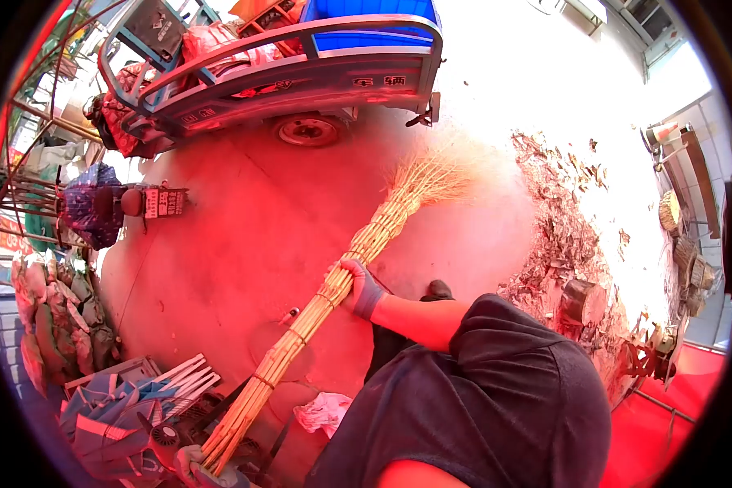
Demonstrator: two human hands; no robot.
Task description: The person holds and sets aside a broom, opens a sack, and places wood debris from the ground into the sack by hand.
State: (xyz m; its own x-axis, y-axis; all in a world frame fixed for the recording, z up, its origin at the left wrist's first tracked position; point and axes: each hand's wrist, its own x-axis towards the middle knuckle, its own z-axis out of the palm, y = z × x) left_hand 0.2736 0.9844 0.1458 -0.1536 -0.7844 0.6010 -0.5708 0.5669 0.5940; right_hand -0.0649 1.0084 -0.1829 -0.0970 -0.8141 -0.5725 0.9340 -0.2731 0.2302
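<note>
A long broom [305, 321] of bundled straw-coloured twigs, tied round at intervals, slants across the head view. Its splayed, blurred bristles [431, 175] are near the ground at upper right. My right hand [361, 289], in a grey-cuffed glove, is wrapped round the middle of the bundle. Lower left, at the top end of the handle, my gloved left hand [199, 470] grips it, partly cut off by the dark edge of the view. To the right of the bristles lie wood chips and bark scraps [565, 220] strewn over the ground.
A three-wheeled cargo vehicle [301, 85] with a blue crate [370, 20] stands ahead. At left are another vehicle's plate [164, 202], stacked sacks [61, 317] and folded blue-grey items [126, 407]. A pinkish cloth or bag [324, 413] lies near me; a log [583, 302] is at right.
</note>
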